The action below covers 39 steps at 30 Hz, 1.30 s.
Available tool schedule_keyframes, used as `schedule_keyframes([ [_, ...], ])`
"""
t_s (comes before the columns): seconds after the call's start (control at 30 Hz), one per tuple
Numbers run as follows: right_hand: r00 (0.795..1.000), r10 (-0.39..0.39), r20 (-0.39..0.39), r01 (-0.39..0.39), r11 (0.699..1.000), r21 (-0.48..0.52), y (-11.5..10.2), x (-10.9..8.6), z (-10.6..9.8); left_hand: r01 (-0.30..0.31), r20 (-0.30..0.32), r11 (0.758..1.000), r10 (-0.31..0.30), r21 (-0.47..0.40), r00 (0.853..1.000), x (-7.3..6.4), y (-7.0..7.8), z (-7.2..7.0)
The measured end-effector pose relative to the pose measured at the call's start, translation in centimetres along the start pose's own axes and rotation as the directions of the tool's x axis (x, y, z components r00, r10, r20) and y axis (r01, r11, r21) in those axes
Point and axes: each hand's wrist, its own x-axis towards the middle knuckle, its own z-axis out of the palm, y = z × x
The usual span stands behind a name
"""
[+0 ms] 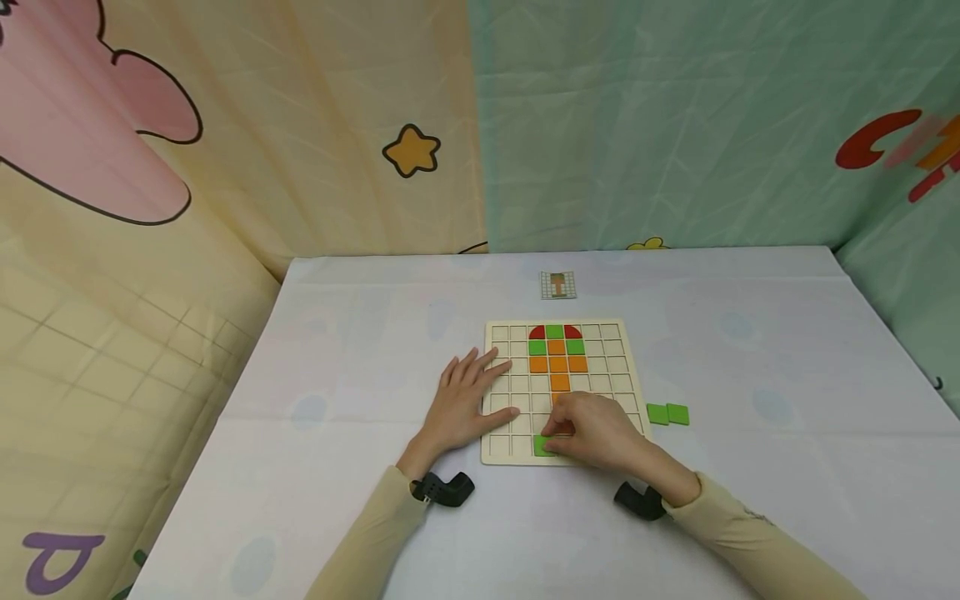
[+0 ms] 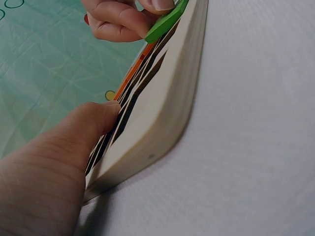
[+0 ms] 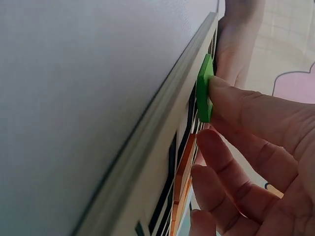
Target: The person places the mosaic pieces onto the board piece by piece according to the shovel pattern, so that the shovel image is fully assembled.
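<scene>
A cream grid board (image 1: 502, 454) lies on the table, bearing green, red and orange tiles in a mushroom-like pattern. My left hand (image 1: 461, 400) rests spread over the board's left edge, its thumb (image 2: 101, 118) extended along the grid. Over the bottom row, my right hand (image 1: 596, 429) pinches a green square tile (image 1: 542, 446) between thumb and fingers. In the right wrist view this tile (image 3: 204, 91) stands tilted above the slots, close to an orange tile (image 3: 183, 167). My right hand covers part of the pattern's lower stem.
Two loose green tiles (image 1: 678, 414) lie just right of the board. A small picture card (image 1: 558, 285) with a similar pattern lies beyond the board's far edge. The table (image 1: 360, 333) has a white cloth, with printed curtains behind it.
</scene>
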Motion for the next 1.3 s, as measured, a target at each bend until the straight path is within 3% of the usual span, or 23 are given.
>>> schedule_keyframes([
  [0.3,0.997,-0.077,-0.032,0.075,0.996,-0.053,0.0,-0.1,-0.1,0.005,0.008,1.000,-0.005,-0.001,1.000,0.0,0.1,-0.1],
  [0.63,0.991,0.014,-0.133,-0.004,0.997,0.076,2.4,-1.8,-2.3,0.007,0.023,1.000,-0.007,0.003,1.000,0.0,0.1,-0.1],
  [0.8,0.981,0.076,-0.178,-0.064,0.995,0.076,4.2,-3.0,-4.1,0.010,0.020,1.000,-0.010,0.006,1.000,0.0,0.1,0.0],
  [0.97,0.972,0.145,-0.187,-0.134,0.988,0.069,5.9,-4.2,-5.4,0.014,0.020,1.000,-0.014,0.009,1.000,0.0,0.0,0.0],
  [1.3,0.972,0.187,-0.143,-0.180,0.982,0.060,8.7,-5.8,-6.9,0.012,0.022,1.000,-0.012,0.001,1.000,0.0,0.0,0.0],
])
